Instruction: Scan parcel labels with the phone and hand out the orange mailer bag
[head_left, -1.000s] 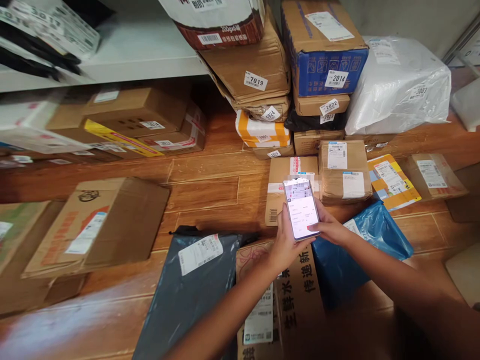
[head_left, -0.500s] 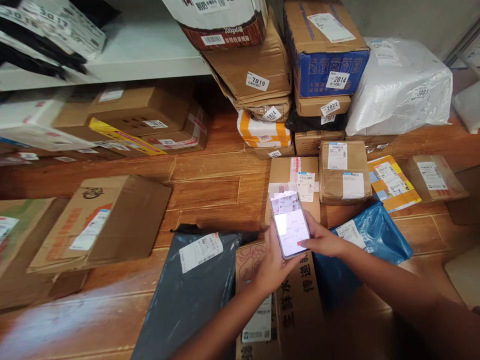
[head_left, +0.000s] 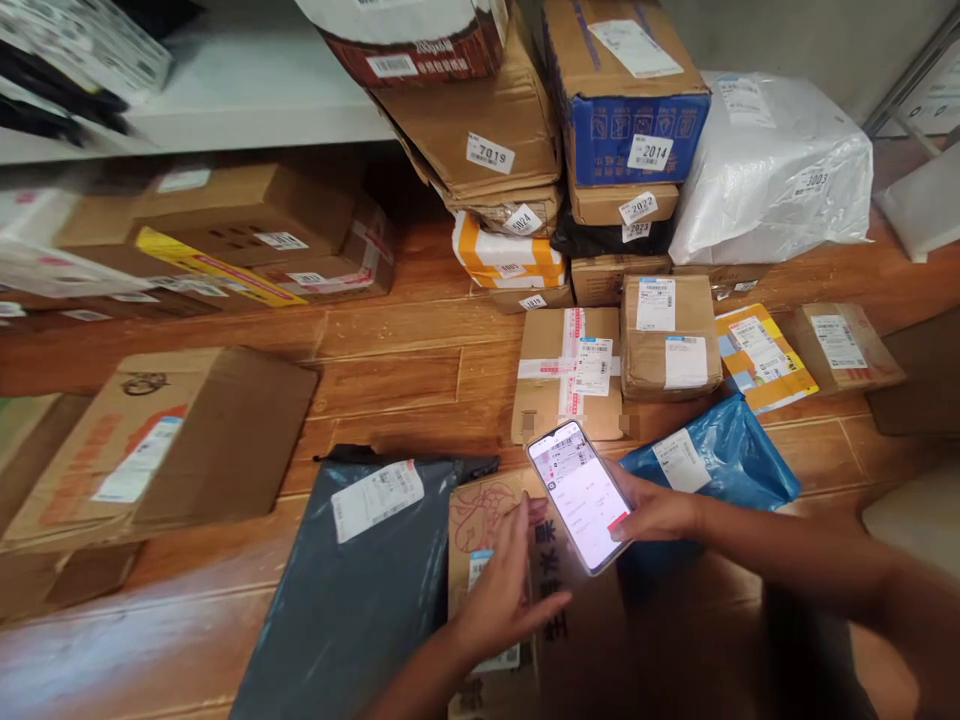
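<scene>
My right hand (head_left: 656, 508) grips a smartphone (head_left: 579, 495) by its lower right side, with the thumb over a red button on the lit screen. To the left of the phone, my left hand (head_left: 504, 583) is apart from it, fingers stretched and thumb spread, holding nothing. Beneath the left hand stands a brown carton (head_left: 480, 505) with printed characters and a label. A dark grey plastic mailer (head_left: 352, 590) lies to its left. Beyond the phone is a flat taped box (head_left: 536, 345), and a blue plastic mailer (head_left: 757, 465) lies partly behind my right hand.
Stacked parcels (head_left: 480, 120) and a blue-and-brown box (head_left: 622, 115) rise at the back, beside a white wrapped package (head_left: 780, 190). A white shelf (head_left: 277, 110) overhangs more cartons at left. A large carton (head_left: 217, 440) sits on the wooden floor (head_left: 397, 375).
My left hand has let go of the phone and opened beside it. The right hand now holds the phone alone, slightly lower. The view has shifted a little to the right.
</scene>
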